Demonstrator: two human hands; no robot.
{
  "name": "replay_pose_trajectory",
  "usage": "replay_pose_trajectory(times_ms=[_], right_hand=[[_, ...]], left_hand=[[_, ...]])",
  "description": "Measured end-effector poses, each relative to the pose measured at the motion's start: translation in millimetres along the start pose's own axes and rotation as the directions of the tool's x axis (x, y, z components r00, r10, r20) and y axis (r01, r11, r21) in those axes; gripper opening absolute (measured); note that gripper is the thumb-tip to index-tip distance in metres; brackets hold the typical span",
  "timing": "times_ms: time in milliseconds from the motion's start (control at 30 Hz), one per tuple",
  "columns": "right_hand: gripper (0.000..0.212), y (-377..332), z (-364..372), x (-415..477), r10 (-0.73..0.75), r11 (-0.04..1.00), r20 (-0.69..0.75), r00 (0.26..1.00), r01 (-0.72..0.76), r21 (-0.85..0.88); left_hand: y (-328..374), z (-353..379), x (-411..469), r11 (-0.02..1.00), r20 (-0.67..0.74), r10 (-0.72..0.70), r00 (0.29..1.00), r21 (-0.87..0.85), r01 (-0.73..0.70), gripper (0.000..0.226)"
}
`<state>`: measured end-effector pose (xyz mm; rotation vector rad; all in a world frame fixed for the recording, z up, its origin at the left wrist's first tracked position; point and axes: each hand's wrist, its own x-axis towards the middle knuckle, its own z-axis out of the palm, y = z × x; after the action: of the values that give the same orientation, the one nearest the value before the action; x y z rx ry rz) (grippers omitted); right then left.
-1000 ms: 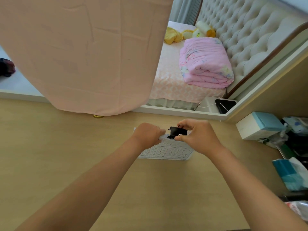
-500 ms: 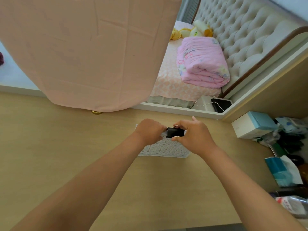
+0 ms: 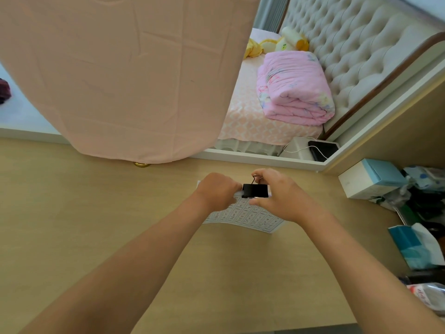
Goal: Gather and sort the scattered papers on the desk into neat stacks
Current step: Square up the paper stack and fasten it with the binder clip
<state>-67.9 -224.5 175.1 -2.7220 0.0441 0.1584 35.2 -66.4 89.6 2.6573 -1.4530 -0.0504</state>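
Observation:
A stack of white printed papers lies on the light wooden desk, near its far edge. A black binder clip sits at the papers' far edge. My right hand pinches the clip, thumb under it and fingers on its silver wire handle. My left hand is curled on the papers' left part, right beside the clip; its fingertips are hidden.
A pink curtain hangs over the desk's far left. At the right stand a white and blue box, tissue packs and clutter. Beyond the desk are a bed with a folded pink quilt and a tufted headboard.
The clip has turned so its black body faces me and one wire handle stands up under my right fingers. Both hands stay together at the papers' far edge.

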Motion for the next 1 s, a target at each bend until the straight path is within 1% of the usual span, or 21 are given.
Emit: replay_pose_trajectory(times_ms=[67,133,200,267,333,567,700,867,933,1000], right_hand=[[0.063,0.8,-4.3,3.6,-0.016,1.000,0.001,1.000,0.016,-0.021],[0.055,1.9,-6.4,6.9,-0.039,0.999,-0.020,0.999,0.039,-0.021],[0.049,2.7,-6.8,9.3,-0.024,0.999,-0.058,0.998,0.026,0.030],[0.046,3.0,-7.9,10.1,0.032,0.994,-0.105,0.994,-0.021,0.103],[0.044,5.0,-7.6,11.2,0.043,0.992,-0.141,0.989,-0.025,0.125],[0.042,14.6,11.2,14.2,0.058,0.992,-0.115,0.992,-0.044,0.119],[0.044,17.3,16.4,14.0,0.093,0.976,-0.100,0.991,-0.071,0.206],[0.063,23.9,16.2,11.5,0.060,0.978,-0.012,0.998,-0.056,0.201],[0.064,26.3,18.3,11.7,0.042,0.977,-0.009,0.999,-0.039,0.210],[0.063,28.8,20.2,12.4,0.031,0.973,-0.024,0.999,-0.025,0.231]], left_hand=[[0.8,-0.7,-0.7,1.000,0.003,0.004,1.000,0.000,-0.004,0.017],[1.5,-1.0,-2.1,1.000,0.004,0.004,1.000,0.005,-0.004,0.016],[1.5,-1.6,-2.6,1.000,0.010,-0.003,1.000,0.010,0.003,0.017],[0.8,-1.8,-1.6,1.000,0.016,-0.002,1.000,0.010,0.002,0.018],[-0.5,-2.2,-0.9,1.000,0.026,-0.001,1.000,0.017,0.000,0.019],[-1.9,-1.4,-1.4,1.000,0.030,0.004,1.000,0.027,-0.005,0.019],[-2.0,0.4,-3.6,1.000,0.018,0.011,1.000,0.011,-0.011,0.019],[-1.6,-0.2,-4.8,1.000,0.024,-0.011,1.000,0.005,0.011,0.018],[-0.6,-1.1,-4.9,0.999,0.021,-0.044,0.999,0.024,0.044,0.020],[0.5,-2.2,-4.8,0.994,0.030,-0.106,0.994,0.040,0.105,0.025]])
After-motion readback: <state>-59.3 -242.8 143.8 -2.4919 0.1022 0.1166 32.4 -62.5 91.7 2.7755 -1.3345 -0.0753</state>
